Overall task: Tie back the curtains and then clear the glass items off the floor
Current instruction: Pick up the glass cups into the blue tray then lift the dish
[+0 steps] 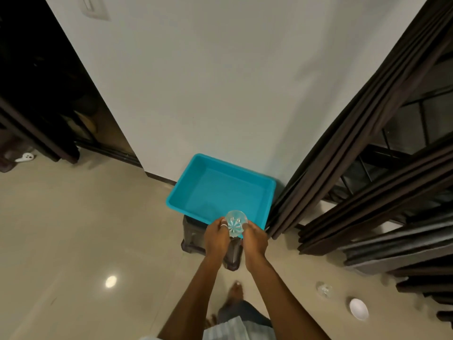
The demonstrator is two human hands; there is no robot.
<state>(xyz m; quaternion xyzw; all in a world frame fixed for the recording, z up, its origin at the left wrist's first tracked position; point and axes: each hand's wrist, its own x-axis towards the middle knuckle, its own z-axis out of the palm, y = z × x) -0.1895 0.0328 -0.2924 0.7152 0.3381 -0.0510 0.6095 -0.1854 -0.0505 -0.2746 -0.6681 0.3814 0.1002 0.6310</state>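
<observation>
**First glass over the tub, two more items left on the floor**

So the fingertips (223, 222) of the left hand (217, 235) are pressed to one side of a small clear cut-glass bowl with a star pattern in its base (235, 223), and the right hand (255, 238) is closed on the opposite side, so the bowl is pinched between both. A silvery ring (223, 225) can be seen on a left finger. The bowl is held upright, just above the near edge of a bright turquoise rectangular plastic tub (193, 177), which is perched on a dark brown stool (193, 231) against the white wall (208, 82). Nothing can be made out inside the tub, so this looks like the first piece to go in.

Outward from there: both wrists are kept close together, forearms stretched forward and down, roughly parallel.

Progress-wise, the dark brown pleated curtains (355, 148) appear gathered to one side of the window, though no tie can be made out, so that part is probably done. Left on the beige tiled floor (85, 229) near the curtain hem: a second small clear glass piece (323, 289) and, just beside it, a white round dish (358, 309). Its material can't be told.
</observation>
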